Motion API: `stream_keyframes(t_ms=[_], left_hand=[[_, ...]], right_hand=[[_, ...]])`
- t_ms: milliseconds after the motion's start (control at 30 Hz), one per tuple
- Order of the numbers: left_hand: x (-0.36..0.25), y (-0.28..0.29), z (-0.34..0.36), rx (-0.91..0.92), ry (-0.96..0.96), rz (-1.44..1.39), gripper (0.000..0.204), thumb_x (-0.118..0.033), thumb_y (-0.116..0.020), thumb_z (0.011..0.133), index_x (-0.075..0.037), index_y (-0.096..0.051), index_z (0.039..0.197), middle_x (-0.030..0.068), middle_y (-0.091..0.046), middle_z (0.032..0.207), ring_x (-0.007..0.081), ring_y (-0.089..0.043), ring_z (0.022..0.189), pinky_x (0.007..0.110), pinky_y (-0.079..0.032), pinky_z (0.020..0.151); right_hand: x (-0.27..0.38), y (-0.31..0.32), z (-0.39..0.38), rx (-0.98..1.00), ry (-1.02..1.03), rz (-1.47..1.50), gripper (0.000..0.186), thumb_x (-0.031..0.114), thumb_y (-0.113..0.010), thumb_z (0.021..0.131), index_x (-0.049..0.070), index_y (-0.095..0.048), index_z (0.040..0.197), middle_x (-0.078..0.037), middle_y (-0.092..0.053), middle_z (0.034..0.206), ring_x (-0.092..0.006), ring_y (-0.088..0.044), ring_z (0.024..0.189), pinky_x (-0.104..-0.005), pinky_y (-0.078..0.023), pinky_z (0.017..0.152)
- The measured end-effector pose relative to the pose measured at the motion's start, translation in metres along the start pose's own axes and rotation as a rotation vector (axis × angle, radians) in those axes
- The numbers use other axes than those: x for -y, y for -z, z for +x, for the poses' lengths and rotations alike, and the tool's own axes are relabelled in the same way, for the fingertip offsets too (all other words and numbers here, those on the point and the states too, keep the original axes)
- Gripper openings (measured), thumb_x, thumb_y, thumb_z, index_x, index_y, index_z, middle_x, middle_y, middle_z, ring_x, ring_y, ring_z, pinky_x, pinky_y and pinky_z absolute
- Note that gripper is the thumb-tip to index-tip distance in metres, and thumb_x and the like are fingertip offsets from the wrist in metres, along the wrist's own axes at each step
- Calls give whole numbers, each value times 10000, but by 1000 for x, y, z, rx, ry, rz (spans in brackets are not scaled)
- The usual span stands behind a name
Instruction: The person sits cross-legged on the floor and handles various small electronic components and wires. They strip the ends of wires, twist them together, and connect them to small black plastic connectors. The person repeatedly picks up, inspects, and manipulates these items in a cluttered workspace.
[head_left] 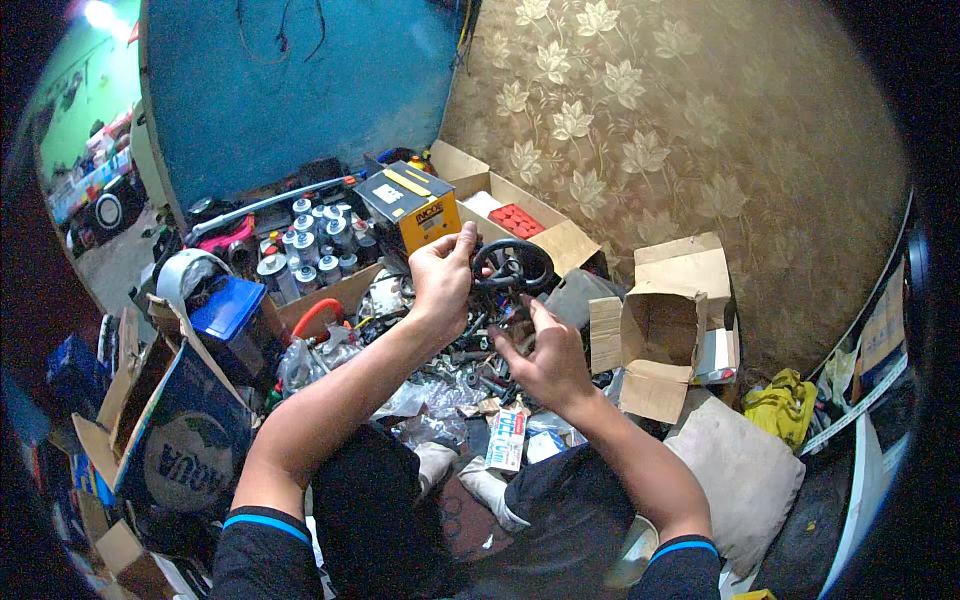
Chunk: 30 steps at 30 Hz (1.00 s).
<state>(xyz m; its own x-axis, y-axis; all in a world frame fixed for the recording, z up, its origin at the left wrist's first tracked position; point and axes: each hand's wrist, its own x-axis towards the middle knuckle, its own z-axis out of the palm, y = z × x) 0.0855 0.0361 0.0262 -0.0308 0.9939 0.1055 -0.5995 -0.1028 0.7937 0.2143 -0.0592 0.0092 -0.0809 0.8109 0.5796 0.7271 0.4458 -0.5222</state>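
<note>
My left hand (443, 280) pinches a black ring-shaped coil (546, 262), held up over a heap of small metal parts (470, 380). It looks like a looped cable or rubber ring; I cannot make out which. Just below and to the right of it is my right hand (553, 358), its thumb and fingers apart, with nothing visible between them. Clear plastic bags (440, 395) and a small white, red and blue box (506, 440) lie nearer to me, by my feet.
A yellow and black box (420, 210) stands behind the heap, beside an open carton with a red tray (517, 221). Several clear bottles (305, 240) stand at the left. To the right are an open cardboard box (662, 330), a grey cushion (735, 455) and a yellow bag (780, 408).
</note>
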Motion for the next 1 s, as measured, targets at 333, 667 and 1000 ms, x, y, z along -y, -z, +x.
stream_keyframes(t_ms=[333, 667, 1000], left_hand=[[15, -1, 8, 169, -74, 372, 355, -359, -635, 901, -13, -681, 834, 28, -646, 723, 98, -564, 532, 248, -438, 478], [17, 12, 31, 143, 81, 522, 326, -312, -680, 864, -58, -631, 666, 13, -579, 594, 79, -499, 447, 258, -376, 390], [3, 90, 80, -60, 0, 921, 298, -227, -652, 826, 8, -625, 646, 42, -556, 543, 126, -493, 420, 311, -390, 410]], right_hand=[[-19, -3, 21, 280, -11, -120, 201, 92, -518, 813, -99, -569, 770, -320, -584, 767, -455, -602, 802, -477, -466, 716], [-13, -6, 20, 327, 145, -215, 376, 276, -508, 915, -27, -599, 712, -265, -586, 661, -459, -591, 685, -507, -477, 613], [1, 6, -14, 497, 284, -338, 394, 304, -512, 938, 2, -571, 692, -236, -562, 549, -424, -588, 534, -506, -468, 499]])
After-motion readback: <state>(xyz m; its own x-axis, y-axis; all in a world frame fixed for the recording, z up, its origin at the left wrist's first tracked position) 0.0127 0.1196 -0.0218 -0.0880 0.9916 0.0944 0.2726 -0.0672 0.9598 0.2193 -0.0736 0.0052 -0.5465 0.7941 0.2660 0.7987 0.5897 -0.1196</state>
